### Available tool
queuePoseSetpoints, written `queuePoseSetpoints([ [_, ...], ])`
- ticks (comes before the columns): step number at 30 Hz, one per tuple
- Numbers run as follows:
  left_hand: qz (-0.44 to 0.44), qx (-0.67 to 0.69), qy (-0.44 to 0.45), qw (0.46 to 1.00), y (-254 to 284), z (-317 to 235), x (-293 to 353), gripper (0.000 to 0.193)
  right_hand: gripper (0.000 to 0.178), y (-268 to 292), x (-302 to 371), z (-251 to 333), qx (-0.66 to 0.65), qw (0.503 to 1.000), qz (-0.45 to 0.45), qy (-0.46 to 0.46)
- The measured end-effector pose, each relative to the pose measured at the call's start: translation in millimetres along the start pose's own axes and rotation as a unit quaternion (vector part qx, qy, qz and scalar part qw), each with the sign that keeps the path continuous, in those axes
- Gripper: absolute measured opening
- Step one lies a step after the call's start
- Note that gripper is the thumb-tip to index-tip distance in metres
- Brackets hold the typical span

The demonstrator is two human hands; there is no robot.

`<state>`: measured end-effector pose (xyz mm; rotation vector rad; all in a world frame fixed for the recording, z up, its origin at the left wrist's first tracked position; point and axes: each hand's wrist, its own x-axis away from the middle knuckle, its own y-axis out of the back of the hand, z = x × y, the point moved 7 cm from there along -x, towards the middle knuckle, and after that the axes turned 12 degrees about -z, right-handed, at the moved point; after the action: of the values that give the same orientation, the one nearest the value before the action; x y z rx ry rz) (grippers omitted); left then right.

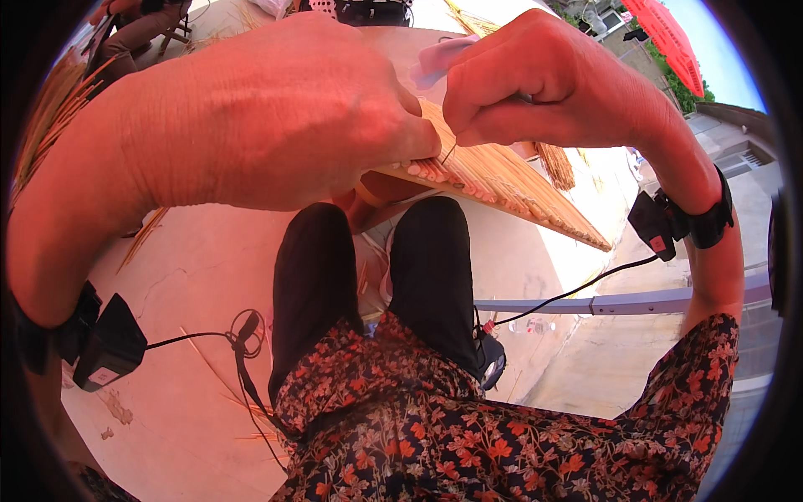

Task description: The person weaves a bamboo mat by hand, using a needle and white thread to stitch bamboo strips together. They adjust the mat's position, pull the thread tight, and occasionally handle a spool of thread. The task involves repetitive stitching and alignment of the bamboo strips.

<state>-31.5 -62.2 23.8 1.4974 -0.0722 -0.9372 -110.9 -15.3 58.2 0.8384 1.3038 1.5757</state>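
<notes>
A mat of pale, thin stalks (535,188) laid side by side slants down to the right in front of my knees, cut ends toward me. My left hand (276,117) is closed at its near left end, with the fingertips pressed together at the stalk ends; its palm side is hidden. Just across from it, my right hand (535,88) is curled into a tight pinch above the stalks. A thin dark thread (450,153) runs between its fingers and the mat's edge. Whether it is cord or wire, I cannot tell.
Long loose stalks (54,125) stand at the far left; a short bundle (554,166) lies beyond the mat. Cables (577,290) hang from the black devices (111,343) on my wrists. A metal rail (619,305) crosses at right. Another person's leg (142,42) shows upper left.
</notes>
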Motion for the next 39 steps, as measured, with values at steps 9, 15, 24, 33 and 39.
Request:
queuePoseSetpoints([
  [9,0.12,-0.018,-0.037,0.992,-32.4,-42.0,17.4,0.016,0.018,-49.8,25.4,37.0,0.01,0.998,-0.034,0.045],
  [15,0.162,-0.038,-0.068,0.984,-43.7,-48.3,25.9,0.012,0.016,-79.9,37.3,27.5,-0.023,0.998,-0.05,0.024],
  [24,0.151,-0.043,-0.051,0.986,-49.9,-53.4,35.8,0.013,0.011,-112.2,39.7,22.1,-0.049,0.993,-0.102,-0.032],
  [33,0.085,0.033,0.021,0.996,-41.0,-25.1,28.1,0.014,0.012,-85.9,33.3,17.1,0.08,0.99,-0.115,0.013],
  [39,0.081,0.091,0.095,0.988,-15.0,37.9,-11.8,0.032,0.007,-5.6,26.2,-19.9,0.118,0.982,-0.144,-0.002],
])
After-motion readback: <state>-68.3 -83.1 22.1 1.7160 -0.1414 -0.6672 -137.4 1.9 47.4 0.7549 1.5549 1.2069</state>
